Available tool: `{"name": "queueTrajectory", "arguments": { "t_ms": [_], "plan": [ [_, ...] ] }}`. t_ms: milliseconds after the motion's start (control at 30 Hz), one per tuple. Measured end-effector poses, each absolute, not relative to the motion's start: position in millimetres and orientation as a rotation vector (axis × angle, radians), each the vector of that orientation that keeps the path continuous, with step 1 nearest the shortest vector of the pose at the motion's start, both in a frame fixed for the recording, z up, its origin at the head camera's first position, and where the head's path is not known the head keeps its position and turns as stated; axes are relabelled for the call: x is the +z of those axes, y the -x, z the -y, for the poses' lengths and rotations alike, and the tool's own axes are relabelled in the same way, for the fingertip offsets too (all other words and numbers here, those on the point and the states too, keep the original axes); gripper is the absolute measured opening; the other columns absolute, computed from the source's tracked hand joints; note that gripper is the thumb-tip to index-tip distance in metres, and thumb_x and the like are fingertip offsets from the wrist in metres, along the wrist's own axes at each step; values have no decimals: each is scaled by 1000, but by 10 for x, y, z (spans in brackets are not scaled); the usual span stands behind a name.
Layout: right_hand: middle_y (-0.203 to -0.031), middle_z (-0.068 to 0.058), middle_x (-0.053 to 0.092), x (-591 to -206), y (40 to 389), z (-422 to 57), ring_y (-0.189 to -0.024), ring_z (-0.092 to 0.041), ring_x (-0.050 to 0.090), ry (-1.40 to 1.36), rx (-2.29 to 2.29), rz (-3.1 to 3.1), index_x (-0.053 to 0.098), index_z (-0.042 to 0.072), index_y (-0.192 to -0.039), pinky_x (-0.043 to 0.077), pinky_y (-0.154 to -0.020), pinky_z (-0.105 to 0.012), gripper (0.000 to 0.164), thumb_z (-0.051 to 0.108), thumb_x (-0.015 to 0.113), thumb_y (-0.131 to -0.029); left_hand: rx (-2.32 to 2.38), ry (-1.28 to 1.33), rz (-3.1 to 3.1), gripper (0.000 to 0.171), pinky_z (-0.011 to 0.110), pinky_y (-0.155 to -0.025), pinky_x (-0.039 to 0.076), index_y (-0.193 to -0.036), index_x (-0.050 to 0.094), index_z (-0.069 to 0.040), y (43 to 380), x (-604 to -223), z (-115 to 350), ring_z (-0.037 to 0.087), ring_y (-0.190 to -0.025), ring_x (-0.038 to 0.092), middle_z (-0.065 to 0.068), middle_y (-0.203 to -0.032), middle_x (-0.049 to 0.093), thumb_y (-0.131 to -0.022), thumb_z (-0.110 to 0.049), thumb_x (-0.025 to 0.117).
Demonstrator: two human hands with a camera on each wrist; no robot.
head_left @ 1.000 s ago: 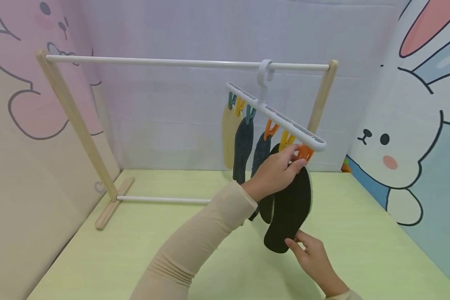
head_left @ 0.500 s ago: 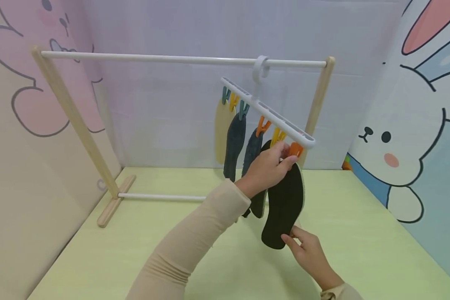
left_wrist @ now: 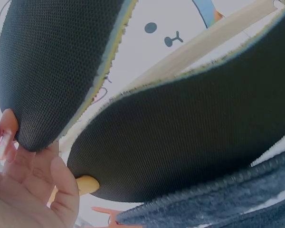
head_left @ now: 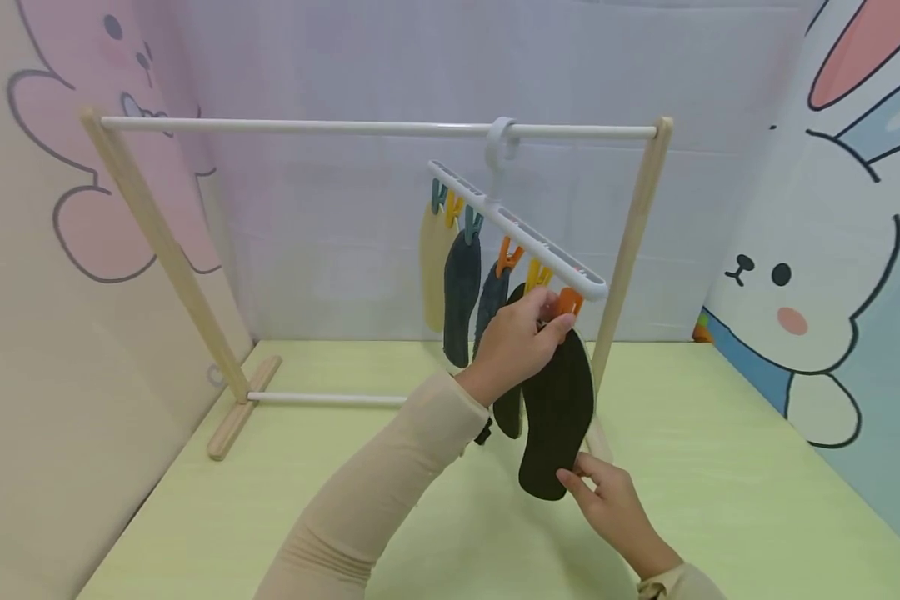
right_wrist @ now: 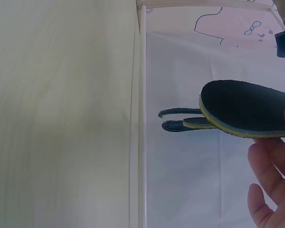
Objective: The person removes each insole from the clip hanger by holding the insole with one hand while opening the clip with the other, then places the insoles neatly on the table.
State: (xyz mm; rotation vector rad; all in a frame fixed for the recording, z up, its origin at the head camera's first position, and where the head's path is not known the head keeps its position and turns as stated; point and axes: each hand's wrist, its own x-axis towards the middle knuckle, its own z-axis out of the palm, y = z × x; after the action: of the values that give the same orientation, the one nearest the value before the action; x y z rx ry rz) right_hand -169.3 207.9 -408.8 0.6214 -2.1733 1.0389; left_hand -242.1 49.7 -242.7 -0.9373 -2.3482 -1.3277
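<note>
Black insole (head_left: 558, 408), left fingers (left_wrist: 64, 185) above right fingers (right_wrist: 266, 171)

1. One rack (head_left: 307, 127) is carrying one hanger (head_left: 517, 229).
2. Six clips (head_left: 568, 301) are lining the hanger: two teal, two yellow, two orange.
3. Two black insoles (head_left: 558, 408) are hanging by its near end.
4. Two blue insoles (head_left: 461, 304) are hanging midway between its ends.
5. At least one cream insole (head_left: 434, 271) is hanging by its far end.
6. One left hand (head_left: 512, 340) and one right hand (head_left: 613, 504) are showing.

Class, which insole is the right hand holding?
The frontmost black insole, below the frontmost orange clip; the right hand holds no other insole.
</note>
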Motion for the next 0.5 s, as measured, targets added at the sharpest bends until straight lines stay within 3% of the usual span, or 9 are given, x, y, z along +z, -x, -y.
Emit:
{"name": "queueTrajectory", "arguments": {
  "t_ms": [200,500],
  "plan": [
    [-66,6,59,-4072,1690,-2035,-64,0,50,-682,1055,2174,58,11,-72,40,-56,-21,19,1,72,-80,-1281,858,2334,21,23,-64,45,-109,61,-3,2392,-2431,-425,17,-81,64,8,-98,70,-95,-18,62],
    [-67,7,60,-4050,1709,-1954,-65,0,51,-685,1073,2195,58,11,-73,42,-55,-26,18,6,71,-83,-1305,784,2311,18,27,-69,49,-105,60,-2,2422,-2475,-322,21,-87,67,10,-100,70,-94,-16,63]
  ]
}}
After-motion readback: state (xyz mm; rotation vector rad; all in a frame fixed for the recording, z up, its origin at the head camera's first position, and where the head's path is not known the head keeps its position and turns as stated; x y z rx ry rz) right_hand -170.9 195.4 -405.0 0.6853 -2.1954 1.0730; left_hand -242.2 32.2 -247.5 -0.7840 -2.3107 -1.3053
